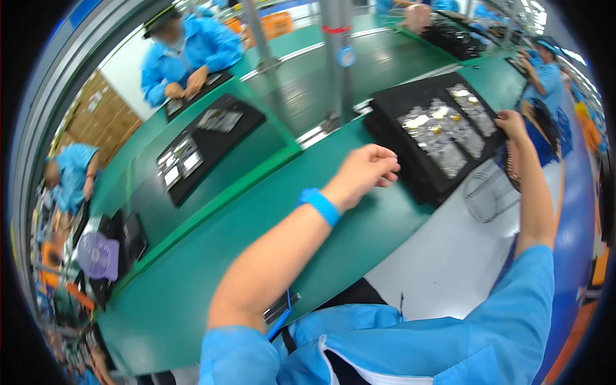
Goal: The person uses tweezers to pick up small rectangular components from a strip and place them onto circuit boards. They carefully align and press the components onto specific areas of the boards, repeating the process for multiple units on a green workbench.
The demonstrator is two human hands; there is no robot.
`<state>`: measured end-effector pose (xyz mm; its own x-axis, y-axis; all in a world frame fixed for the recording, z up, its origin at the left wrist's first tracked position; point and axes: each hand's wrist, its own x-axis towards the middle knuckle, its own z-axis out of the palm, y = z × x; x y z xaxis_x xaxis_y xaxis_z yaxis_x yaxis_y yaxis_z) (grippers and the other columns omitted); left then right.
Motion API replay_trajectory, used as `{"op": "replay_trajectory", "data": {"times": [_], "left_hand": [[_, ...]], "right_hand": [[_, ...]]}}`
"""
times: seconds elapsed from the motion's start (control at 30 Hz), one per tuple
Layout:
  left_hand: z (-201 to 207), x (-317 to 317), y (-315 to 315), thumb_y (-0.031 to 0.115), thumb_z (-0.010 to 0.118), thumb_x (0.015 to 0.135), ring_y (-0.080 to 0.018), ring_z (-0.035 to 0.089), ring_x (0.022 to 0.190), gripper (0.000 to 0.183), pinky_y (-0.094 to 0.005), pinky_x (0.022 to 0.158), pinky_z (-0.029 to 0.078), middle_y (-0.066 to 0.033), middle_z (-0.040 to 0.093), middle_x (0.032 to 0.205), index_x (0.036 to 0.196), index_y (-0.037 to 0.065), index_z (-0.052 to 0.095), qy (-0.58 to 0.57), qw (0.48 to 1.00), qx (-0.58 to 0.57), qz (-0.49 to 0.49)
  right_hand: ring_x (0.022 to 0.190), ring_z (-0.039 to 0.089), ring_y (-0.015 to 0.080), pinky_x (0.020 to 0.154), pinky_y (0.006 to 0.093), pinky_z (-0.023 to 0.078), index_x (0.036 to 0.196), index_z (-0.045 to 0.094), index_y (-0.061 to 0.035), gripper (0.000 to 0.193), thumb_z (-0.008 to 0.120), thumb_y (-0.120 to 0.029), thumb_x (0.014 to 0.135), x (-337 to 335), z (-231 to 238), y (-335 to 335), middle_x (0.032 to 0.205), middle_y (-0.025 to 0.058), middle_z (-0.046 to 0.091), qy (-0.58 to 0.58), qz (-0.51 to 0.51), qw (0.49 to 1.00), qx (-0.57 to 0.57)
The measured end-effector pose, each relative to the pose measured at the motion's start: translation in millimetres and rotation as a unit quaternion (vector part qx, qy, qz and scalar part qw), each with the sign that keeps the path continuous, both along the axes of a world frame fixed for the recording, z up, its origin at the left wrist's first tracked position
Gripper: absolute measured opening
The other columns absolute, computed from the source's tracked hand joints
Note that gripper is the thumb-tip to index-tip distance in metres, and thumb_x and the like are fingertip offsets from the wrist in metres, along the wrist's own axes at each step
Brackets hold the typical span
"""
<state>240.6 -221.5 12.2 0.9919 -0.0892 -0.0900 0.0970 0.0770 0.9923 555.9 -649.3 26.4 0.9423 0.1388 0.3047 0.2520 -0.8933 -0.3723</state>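
Note:
My left hand (367, 173), a blue band (320, 206) at its wrist, is held over the green table (359, 224), just left of a black foam pad stack (401, 157). Its fingers are loosely bent and a little apart, with nothing visible in them. At the pad's right edge, my right hand (511, 125) has its fingertips pinched together; whatever they hold, if anything, is too small to make out. On the pad lie rows of clear, shiny small parts or packets (439, 131), some with yellowish spots. A separate strip of them (473, 109) is closest to my right hand.
Across a green raised divider (224, 192) lies another black pad (228, 144) with shiny parts, where a person in blue (189, 54) works. A metal post (340, 64) stands beyond my left hand. A wire-frame stool (484, 196) and purple fan (98, 255) are nearby.

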Motion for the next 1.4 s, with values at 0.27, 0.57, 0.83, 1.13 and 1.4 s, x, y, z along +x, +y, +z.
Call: {"op": "replay_trajectory", "data": {"times": [0.27,0.57,0.83,1.13,1.4], "left_hand": [[7.1,-108.0,288.8,0.010,0.062,0.077,-0.0326,0.067,0.078,0.011,-0.0415,0.066,0.055,-0.0165,0.066,0.085,0.082,0.001,0.065,0.032,0.492,0.859,0.140],[2.8,-118.9,280.4,0.010,0.063,0.072,-0.0303,0.067,0.074,0.010,-0.0401,0.063,0.055,-0.0165,0.067,0.077,0.071,0.001,0.067,-0.058,0.479,0.871,0.090],[1.6,-301.7,149.2,0.010,0.061,0.069,-0.0212,0.058,0.062,0.013,-0.0310,0.050,0.047,-0.0100,0.058,0.073,0.075,-0.001,0.056,-0.138,0.495,0.857,0.037],[-15.7,-333.7,100.8,0.006,0.067,0.072,-0.0255,0.063,0.083,0.027,-0.0307,0.065,0.052,-0.0158,0.063,0.097,0.096,-0.005,0.063,-0.245,0.680,0.690,0.043],[-36.4,-310.3,94.0,0.014,0.068,0.074,-0.0250,0.056,0.097,0.036,-0.0350,0.077,0.049,-0.0165,0.058,0.112,0.105,-0.004,0.061,-0.258,0.729,0.633,-0.016]], "right_hand": [[0.084,0.062,0.0132,0.073,0.0241,0.046,0.102,0.064,-0.0033,0.018,0.062,-0.013,0.087,-189.8,59.2,136.4,0.091,0.0071,0.066,-0.137,0.030,0.988,0.062],[0.069,0.059,0.0218,0.062,0.0269,0.046,0.095,0.061,0.0015,0.013,0.062,0.000,0.083,-344.2,61.0,285.9,0.083,0.0124,0.060,-0.132,0.420,0.895,0.073],[0.058,0.048,0.0094,0.055,0.0230,0.038,0.084,0.058,0.0019,0.067,0.021,-0.052,0.099,-402.8,8.9,329.6,0.072,0.0052,0.056,0.230,0.476,0.791,0.307],[0.052,0.053,0.0060,0.048,0.0168,0.040,0.086,0.060,-0.0019,0.025,0.068,-0.025,0.086,-447.9,-30.0,355.2,0.065,0.0022,0.058,0.509,0.333,0.712,0.352],[0.054,0.056,0.0064,0.049,0.0180,0.043,0.087,0.059,-0.0004,0.025,0.065,-0.024,0.088,-456.2,-39.9,356.8,0.067,0.0027,0.059,0.483,0.305,0.750,0.332]]}}
